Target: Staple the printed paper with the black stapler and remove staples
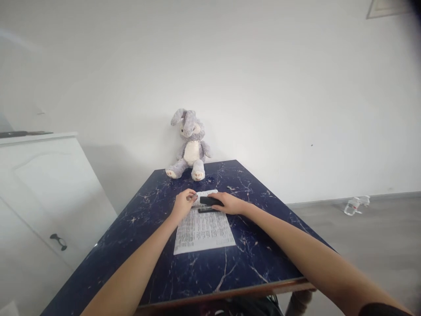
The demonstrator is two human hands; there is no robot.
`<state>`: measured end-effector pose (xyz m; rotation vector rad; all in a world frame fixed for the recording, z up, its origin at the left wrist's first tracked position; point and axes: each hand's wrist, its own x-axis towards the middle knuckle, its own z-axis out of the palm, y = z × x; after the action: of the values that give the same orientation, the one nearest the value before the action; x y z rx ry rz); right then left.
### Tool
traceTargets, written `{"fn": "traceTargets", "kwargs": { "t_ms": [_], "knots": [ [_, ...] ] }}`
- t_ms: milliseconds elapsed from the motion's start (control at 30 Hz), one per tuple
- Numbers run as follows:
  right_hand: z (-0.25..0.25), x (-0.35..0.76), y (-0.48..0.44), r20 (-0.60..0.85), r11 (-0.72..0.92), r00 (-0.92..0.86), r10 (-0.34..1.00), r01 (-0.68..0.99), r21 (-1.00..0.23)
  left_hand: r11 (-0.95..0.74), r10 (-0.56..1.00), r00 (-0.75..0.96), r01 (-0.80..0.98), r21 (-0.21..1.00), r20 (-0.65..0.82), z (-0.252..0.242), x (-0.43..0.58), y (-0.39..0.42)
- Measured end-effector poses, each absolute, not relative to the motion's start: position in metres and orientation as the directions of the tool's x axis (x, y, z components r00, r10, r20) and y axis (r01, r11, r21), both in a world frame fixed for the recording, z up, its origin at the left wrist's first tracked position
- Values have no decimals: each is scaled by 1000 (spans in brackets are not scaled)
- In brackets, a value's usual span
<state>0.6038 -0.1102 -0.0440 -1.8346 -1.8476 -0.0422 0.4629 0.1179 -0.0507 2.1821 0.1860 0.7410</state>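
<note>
In the head view, a dark blue marbled counter (197, 272) stretches away toward a white wall (263, 87), and both bare forearms reach out over it. The left hand (183, 204) rests at the far left corner of a printed sheet (204, 230). Its grip is narrow, with thumb and fingers pinched on the sheet's top edge. The right hand (230, 203) lies just beside it at the sheet's far end, its grip closed over a black stapler (208, 201). The stapler sits on the paper's top edge, and its lower arm shows dark beneath the hand. The sheet lies flat near the middle of the counter, text side up.

Beyond the hands, a grey plush rabbit (190, 147) sits upright against the wall at the counter's far edge. A white cabinet (42, 193) stands to the left. On the grey floor (378, 245) to the right, a clear plastic bottle (353, 205) lies near the wall.
</note>
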Motion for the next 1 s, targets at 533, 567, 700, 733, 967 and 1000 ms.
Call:
{"fn": "traceTargets", "kwargs": {
  "t_ms": [533, 567, 700, 733, 967, 1000],
  "knots": [
    [-50, 611, -108, 393, 92, 50, 918, 938, -335, -735, 342, 870, 12, 678, 355, -49, 458, 97],
    [-50, 611, -108, 393, 93, 49, 918, 938, -335, -754, 336, 866, 12, 657, 371, -48, 457, 96],
    [-51, 612, -107, 399, 102, 42, 916, 937, -334, -792, 311, 857, -6, 610, 412, -46, 455, 93],
    [-52, 612, -107, 400, 105, 41, 916, 936, -335, -790, 305, 858, -14, 613, 413, -45, 455, 93],
    [-55, 614, -106, 400, 104, 43, 916, 935, -339, -794, 306, 854, -15, 608, 420, -46, 457, 94],
    [-55, 615, -106, 401, 103, 44, 915, 935, -338, -805, 303, 855, -6, 593, 421, -46, 457, 95]
  ]
}}
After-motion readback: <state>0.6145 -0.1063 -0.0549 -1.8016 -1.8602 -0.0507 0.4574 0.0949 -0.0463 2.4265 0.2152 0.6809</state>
